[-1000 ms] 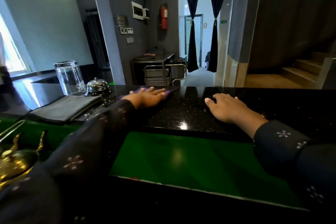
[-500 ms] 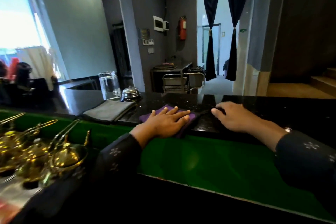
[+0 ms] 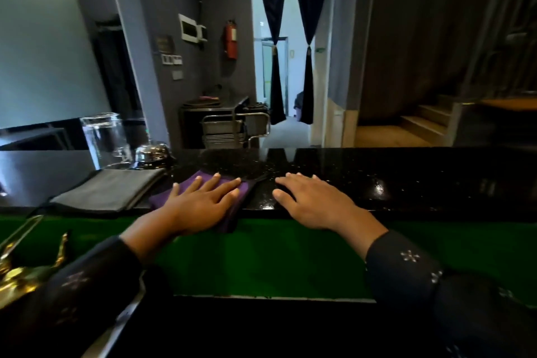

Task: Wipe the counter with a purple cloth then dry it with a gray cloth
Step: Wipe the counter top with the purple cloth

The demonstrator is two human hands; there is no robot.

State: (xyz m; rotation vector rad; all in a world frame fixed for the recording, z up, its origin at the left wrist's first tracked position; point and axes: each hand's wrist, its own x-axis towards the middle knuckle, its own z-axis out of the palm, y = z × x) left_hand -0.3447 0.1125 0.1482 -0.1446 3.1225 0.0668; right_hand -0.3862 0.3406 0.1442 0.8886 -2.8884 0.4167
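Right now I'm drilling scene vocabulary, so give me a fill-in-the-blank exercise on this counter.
1. The left hand presses flat on the ____ cloth.
2. The right hand rests bare on the black ____.
3. The folded gray cloth lies to the ____ of the left hand.
4. Behind the gray cloth, a silver bell stands beside a clear ____.

Missing words: purple; counter; left; glass

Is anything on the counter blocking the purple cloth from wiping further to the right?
Only the right hand, flat on the black counter just right of the purple cloth under the left hand. Beyond it nothing shows on the counter.
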